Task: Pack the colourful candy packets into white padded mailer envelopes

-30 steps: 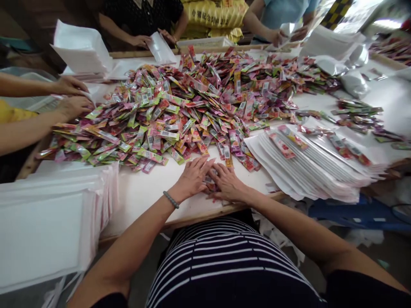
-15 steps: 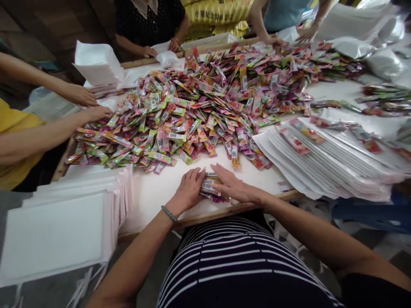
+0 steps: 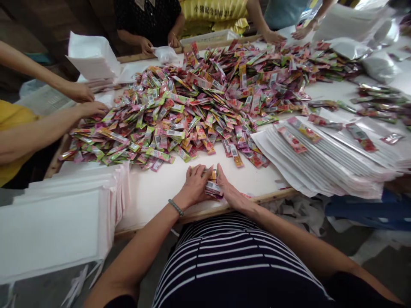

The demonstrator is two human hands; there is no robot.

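Several small packets [image 3: 213,187] are stacked near the front edge of the white table, between my two hands. My left hand [image 3: 195,185] wraps round their left side, with its fingers over the top. Against their right side lies my right hand [image 3: 228,188], its palm turned inward and its fingers pointing away from me. The lower packets are partly hidden by the hands. Just beyond is a large heap of colourful packets [image 3: 180,115].
White sheets or bags [image 3: 51,226] are stacked at the left front. Another fanned stack [image 3: 324,158] with packets on it lies at right. Other people's hands [image 3: 78,92] work at the left and far sides. A white basket [image 3: 208,38] stands behind the heap.
My right hand has moved in from lying partly over the packets to press upright at their right side. My left hand has shifted slightly right and reaches further over them.
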